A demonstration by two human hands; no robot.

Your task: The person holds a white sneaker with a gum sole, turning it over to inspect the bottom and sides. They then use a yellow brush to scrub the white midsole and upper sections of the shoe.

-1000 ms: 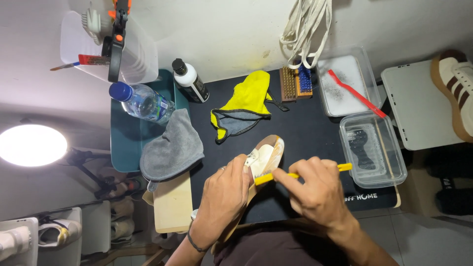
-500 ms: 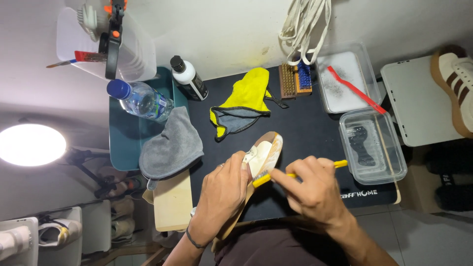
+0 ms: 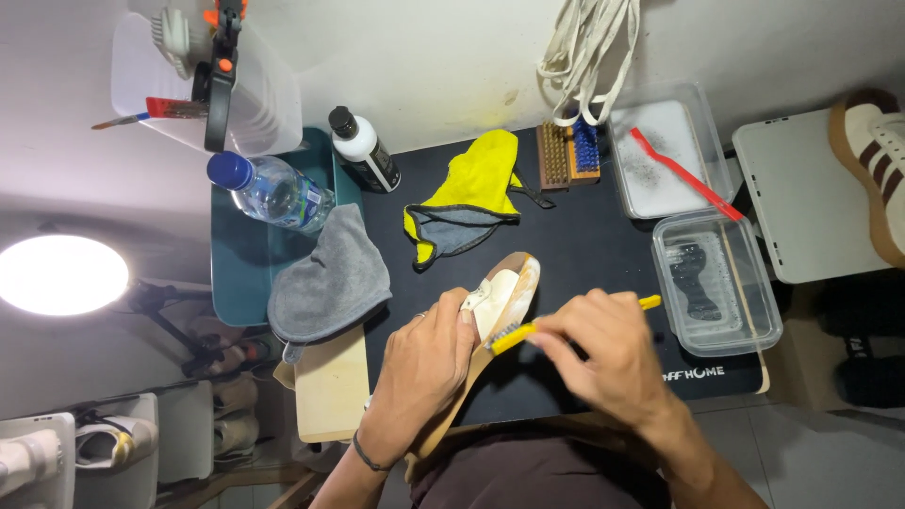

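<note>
Black matting point(image 3: 584, 236) covers the table, and work sits at its near edge, directly below the camera. The left hand point(image 3: 424, 363) grips a tan-soled shoe point(image 3: 504, 292) from the side, fingers closed around the upper and sole, holding it tilted with its toe pointing toward the far edge so that the pale inner face is turned up toward the right hand. The right hand point(image 3: 599, 353) holds a yellow-handled brush point(image 3: 528, 327), fingers pinched together on the handle's middle; the bristle end rests against the shoe beside the left thumb, and the handle's free end projects toward the right edge. The grip is short, which suits close, controlled strokes.

Supplies are ranged within arm's reach:
- A clear tub point(image 3: 716, 283) at the right edge holds liquid and a dark, insole-shaped item.
- A second clear tub point(image 3: 660, 151) at the far right corner holds a red-handled brush point(image 3: 683, 174) lying across it.
- A wooden block brush point(image 3: 568, 154) stands at the far edge, beneath hanging white laces point(image 3: 589, 47).
- A yellow and grey cloth point(image 3: 471, 198) lies mid-table, well clear of the shoe.
- A grey cloth point(image 3: 330, 278) overlaps a teal tray point(image 3: 236, 283) at the left edge, beside a water bottle point(image 3: 269, 188) and a black-capped white bottle point(image 3: 363, 149).
- A second shoe point(image 3: 872, 160) rests on a white surface off the right edge.
</note>
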